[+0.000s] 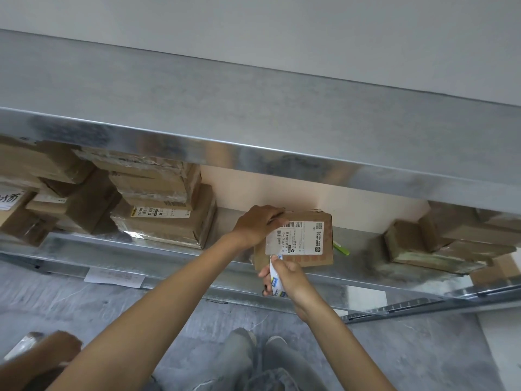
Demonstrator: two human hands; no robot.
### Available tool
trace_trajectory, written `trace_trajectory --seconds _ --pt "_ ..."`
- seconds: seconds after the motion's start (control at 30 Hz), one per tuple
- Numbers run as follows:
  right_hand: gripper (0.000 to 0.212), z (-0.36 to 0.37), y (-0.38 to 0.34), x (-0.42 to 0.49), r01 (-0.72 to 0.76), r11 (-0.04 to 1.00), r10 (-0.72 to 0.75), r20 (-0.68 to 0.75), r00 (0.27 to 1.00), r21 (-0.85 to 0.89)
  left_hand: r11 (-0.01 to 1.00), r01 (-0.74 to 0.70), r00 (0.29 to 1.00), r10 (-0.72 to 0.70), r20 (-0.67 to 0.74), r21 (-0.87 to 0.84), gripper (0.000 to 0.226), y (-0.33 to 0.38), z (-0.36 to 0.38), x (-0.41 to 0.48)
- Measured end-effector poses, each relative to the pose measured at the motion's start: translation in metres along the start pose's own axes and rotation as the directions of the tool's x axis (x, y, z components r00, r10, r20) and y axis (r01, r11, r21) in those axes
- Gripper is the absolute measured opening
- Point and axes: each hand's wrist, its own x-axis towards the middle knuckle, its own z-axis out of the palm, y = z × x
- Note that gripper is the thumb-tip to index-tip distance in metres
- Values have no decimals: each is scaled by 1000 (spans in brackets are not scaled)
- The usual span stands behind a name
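On shelf [169, 258], box [327, 249]: left hand [258, 224] fingers curl over its top-left corner, right hand [286, 273] pinches sticker [275, 282] at its lower-left edge. Pin box firm, smooth sticker flat, clear of barcode [296, 224].

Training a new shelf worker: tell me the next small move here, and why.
Probably press the sticker onto the box front: the left hand steadies its top corner, and the right hand pinches the sticker at its lower edge.
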Motion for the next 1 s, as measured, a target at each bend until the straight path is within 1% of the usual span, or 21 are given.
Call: trace_trajectory --seconds 0.47,0.53,0.63,0.7,0.77,0.9,1.0 --pt "48 -1 4 -1 -15 1000 15 -3 1000 2 998 -19 1000 18 17 64 48 -5 4 1" --pt "48 -1 5 -1 -13 1000 13 -1 1000 1 999 -14 999 12 39 50 51 -5 4 2" --pt "48 0 7 -2 -11 1000 11 3 1000 10 999 -2 993 -3 115 50 60 -3 1 5" --pt "49 0 9 -3 -8 1000 8 1 1000 18 997 -25 986 11 163 79 69 -2 -1 6" --pt "49 -1 9 -2 -11 1000 11 -3 1000 12 997 -33 983 20 185 71 70 -3 -1 8" --pt "47 -5 6 1 -26 1000 26 -4 1000 -9 999 -17 982 11 188 32 69 -4 0 9" --pt "46 -7 5 2 -27 1000 26 -8 1000 -6 1000 -12 987 10 158 14 68 -3 0 7"
